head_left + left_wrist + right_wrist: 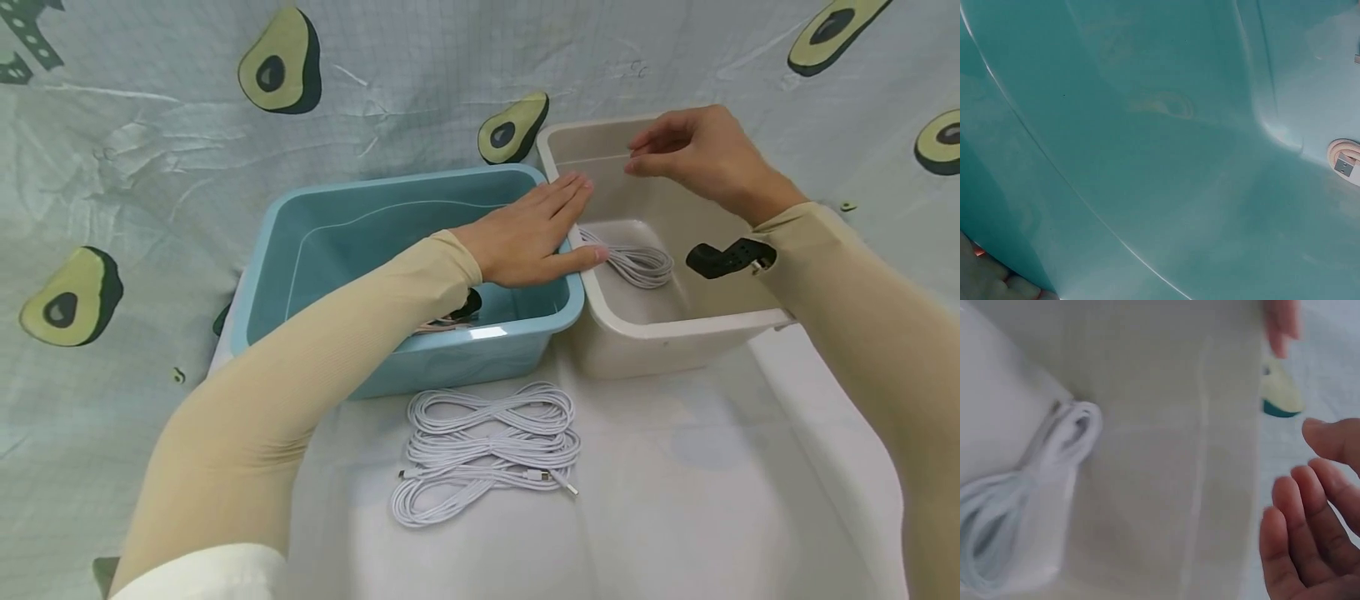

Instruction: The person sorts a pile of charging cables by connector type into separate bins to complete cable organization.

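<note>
White cable bundles were laid near the worktop's front edge. Farther back, the left hand was pressed flat, empty, on the blue bin's right rim. The right hand was held loosely open, empty, above the beige bin, where a coiled cable was seen.

A bundle of white cables lies on the white tabletop, in front of the bins. An avocado-printed cloth hangs behind.
</note>
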A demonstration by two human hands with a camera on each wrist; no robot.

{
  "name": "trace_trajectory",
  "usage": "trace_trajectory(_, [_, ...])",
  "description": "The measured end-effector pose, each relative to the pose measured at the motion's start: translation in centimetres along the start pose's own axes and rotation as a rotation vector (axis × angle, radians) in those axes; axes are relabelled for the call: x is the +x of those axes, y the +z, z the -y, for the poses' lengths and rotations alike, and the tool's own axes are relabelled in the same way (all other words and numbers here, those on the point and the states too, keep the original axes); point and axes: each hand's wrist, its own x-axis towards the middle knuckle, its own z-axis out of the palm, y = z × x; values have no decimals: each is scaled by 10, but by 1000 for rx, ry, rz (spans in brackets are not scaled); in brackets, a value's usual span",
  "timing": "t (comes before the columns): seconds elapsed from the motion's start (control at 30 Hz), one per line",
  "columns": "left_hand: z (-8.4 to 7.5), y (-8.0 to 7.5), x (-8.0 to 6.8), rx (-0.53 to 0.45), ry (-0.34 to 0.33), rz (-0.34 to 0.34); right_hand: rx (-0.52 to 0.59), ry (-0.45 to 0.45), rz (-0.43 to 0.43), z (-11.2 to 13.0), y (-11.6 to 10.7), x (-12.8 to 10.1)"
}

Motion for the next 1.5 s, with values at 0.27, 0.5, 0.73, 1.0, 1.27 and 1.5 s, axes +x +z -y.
trace_trajectory(0.27, [0, -2, 1, 1, 17, -7, 31, -122, -18, 30, -5, -24])
trace_trajectory(0.5, [0, -2, -1, -1, 5, 6, 97, -250, -1, 60, 0, -53])
trace_trajectory(0.73, [3, 1, -3, -14, 1, -7, 128, -398, 39, 79, 13, -78])
trace_trajectory(1.0, [1, 1, -4, -14, 46, -34, 190, -503, 109, 94, 25, -106])
trace_trajectory(1.27, [2, -2, -8, 127, 78, -29, 294, -596, 212, 106, 46, -132])
trace_trajectory(1.5, [1, -4, -14, 45, 36, -45, 372, -740, 358, 109, 68, -153])
